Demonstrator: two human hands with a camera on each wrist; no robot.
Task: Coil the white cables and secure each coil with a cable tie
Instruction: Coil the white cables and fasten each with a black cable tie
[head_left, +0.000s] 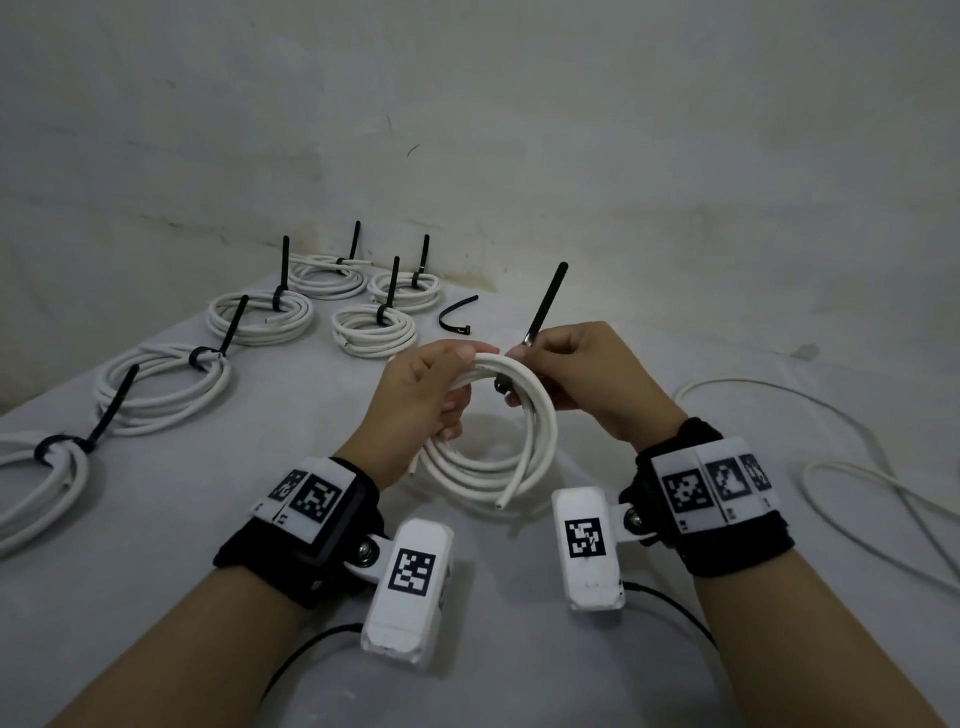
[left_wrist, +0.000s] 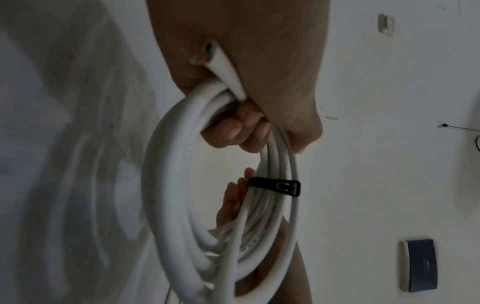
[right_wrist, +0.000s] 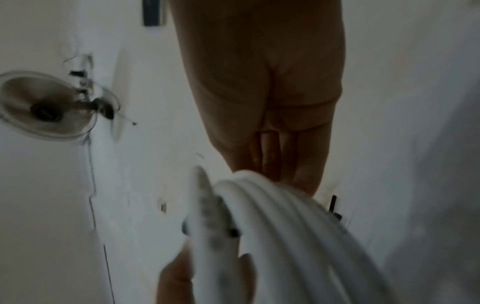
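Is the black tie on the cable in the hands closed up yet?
Not yet. The tie wraps the coil, but its head looks empty in the left wrist view.

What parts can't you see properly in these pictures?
- Head view: the left hand covers part of the held coil.
- Head view: the loose cable runs off the right edge.
- Right wrist view: the coil is blurred; the right hand hides the cable tie.
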